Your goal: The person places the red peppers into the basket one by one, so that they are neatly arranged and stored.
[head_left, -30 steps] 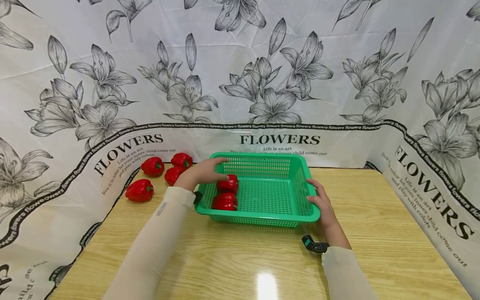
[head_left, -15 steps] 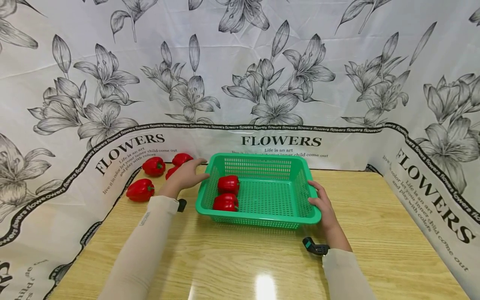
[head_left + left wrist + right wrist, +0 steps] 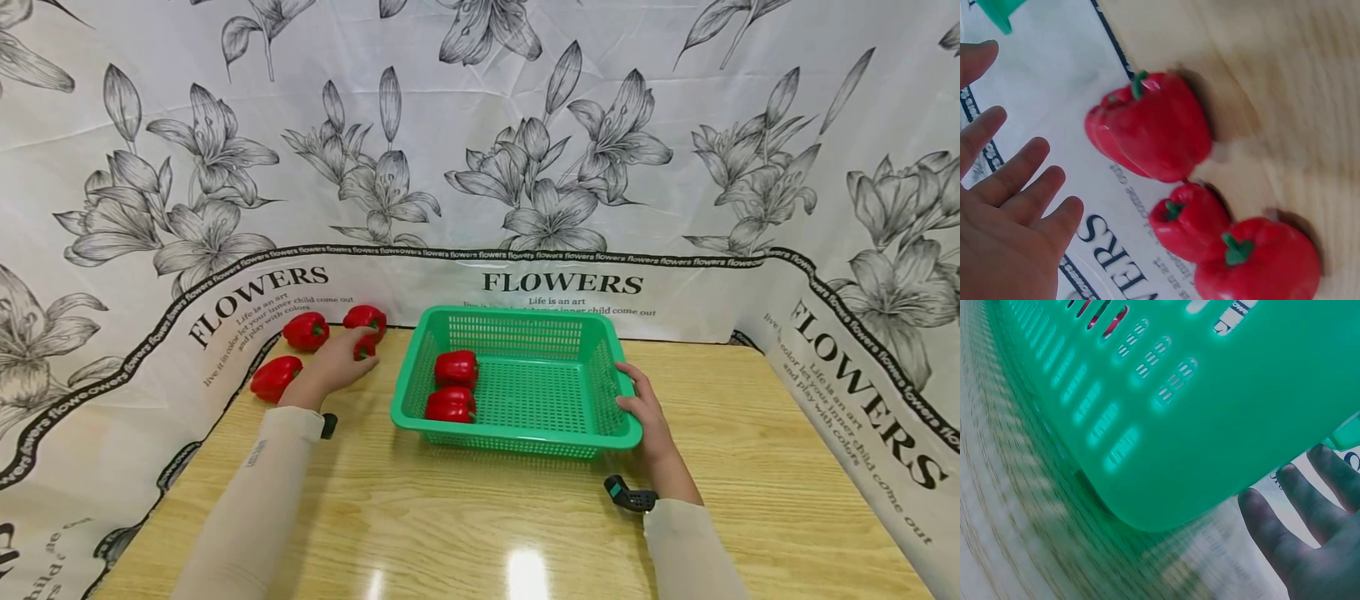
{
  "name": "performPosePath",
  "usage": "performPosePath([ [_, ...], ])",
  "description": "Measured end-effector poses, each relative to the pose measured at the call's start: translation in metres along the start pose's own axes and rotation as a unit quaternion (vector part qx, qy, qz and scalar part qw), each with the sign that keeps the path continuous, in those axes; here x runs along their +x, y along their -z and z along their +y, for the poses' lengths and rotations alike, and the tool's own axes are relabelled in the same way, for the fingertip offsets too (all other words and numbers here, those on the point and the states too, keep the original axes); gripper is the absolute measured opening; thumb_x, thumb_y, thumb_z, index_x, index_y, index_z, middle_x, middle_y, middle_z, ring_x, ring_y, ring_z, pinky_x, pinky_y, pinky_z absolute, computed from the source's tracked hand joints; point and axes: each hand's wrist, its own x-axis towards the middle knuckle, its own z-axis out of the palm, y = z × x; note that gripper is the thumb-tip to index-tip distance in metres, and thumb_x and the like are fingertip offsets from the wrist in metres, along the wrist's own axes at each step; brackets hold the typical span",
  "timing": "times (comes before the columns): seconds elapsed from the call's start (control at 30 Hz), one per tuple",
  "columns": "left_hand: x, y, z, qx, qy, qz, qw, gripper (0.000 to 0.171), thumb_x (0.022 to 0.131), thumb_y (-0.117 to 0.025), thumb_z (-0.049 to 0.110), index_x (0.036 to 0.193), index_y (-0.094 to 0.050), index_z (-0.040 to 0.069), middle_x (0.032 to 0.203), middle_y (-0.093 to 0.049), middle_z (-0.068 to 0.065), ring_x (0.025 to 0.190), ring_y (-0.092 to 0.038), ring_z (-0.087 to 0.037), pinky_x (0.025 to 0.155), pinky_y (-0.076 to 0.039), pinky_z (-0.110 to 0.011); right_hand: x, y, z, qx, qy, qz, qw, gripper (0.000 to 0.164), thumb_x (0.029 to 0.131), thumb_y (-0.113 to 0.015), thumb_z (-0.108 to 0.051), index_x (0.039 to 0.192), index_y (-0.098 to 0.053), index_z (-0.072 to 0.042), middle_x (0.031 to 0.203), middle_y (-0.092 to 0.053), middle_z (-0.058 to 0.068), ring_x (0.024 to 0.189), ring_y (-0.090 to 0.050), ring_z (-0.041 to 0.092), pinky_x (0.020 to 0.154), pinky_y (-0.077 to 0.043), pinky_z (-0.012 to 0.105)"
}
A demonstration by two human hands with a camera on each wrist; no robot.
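My left hand [image 3: 333, 364] reaches over a red bell pepper [image 3: 364, 347] at the left back, thumb and fingers spread on either side of it. In the left wrist view its fingers [image 3: 1019, 172] are extended and apart, beside red bell peppers [image 3: 1154, 134] with green stems. Part of the pepper under the hand is hidden in the head view. My right hand [image 3: 651, 421] grips the right rim of a green plastic basket [image 3: 517, 437]; in the right wrist view its fingers [image 3: 1272, 531] meet the basket's outer side. Two red bell peppers [image 3: 456, 368] lie in the basket's left end.
More red bell peppers, one at the back [image 3: 365, 320] and two farther left [image 3: 276, 379], lie near the cloth. White flower-printed cloth [image 3: 525, 167] borders the wooden table [image 3: 465, 533] at the back and sides.
My left hand has moved left from over the basket, past its rim, to the bell peppers on the table. The right hand stays at the basket's rim.
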Motion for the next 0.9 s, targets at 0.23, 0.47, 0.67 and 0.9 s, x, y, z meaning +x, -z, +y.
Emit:
performPosePath([
  [0.23,-0.010,0.003,-0.020,-0.006,0.013,0.010,0.9998,0.059,0.084,-0.060,0.028,0.136,-0.039,0.008,0.136,-0.044,-0.014,0.127,-0.036,-0.035,0.104,-0.031,-0.053,0.000,-0.001,-0.001,0.004,-0.004,0.001,1.000,0.055,0.089,-0.033,-0.017,0.142,-0.021,-0.030,0.148,-0.019,0.010,0.119,-0.034,0.026,0.079,-0.044,0.019],
  [0.47,-0.018,0.006,-0.037,0.025,0.015,0.013,0.9995,0.061,0.082,-0.060,0.026,0.136,-0.039,0.005,0.138,-0.040,-0.019,0.130,-0.031,-0.039,0.106,-0.022,-0.058,-0.001,0.000,0.000,0.003,-0.008,-0.001,1.000,0.055,0.090,-0.033,-0.017,0.142,-0.020,-0.030,0.149,-0.018,0.010,0.121,-0.032,0.025,0.080,-0.042,0.018],
  [0.67,-0.024,0.007,-0.051,0.067,0.031,0.018,0.9971,0.061,0.081,-0.059,0.029,0.136,-0.039,0.007,0.138,-0.039,-0.021,0.130,-0.028,-0.040,0.104,-0.016,-0.064,-0.001,-0.001,0.000,0.014,0.000,-0.004,1.000,0.054,0.090,-0.032,-0.017,0.142,-0.021,-0.028,0.148,-0.018,0.010,0.119,-0.034,0.023,0.080,-0.044,0.018],
  [0.9,-0.029,0.010,-0.067,0.075,0.047,0.008,0.9960,0.066,0.080,-0.059,0.032,0.137,-0.037,0.007,0.140,-0.035,-0.023,0.131,-0.025,-0.042,0.100,-0.014,-0.069,-0.002,-0.001,0.000,0.009,-0.006,-0.004,1.000,0.054,0.091,-0.032,-0.019,0.142,-0.020,-0.029,0.148,-0.017,0.010,0.119,-0.032,0.027,0.080,-0.044,0.020],
])
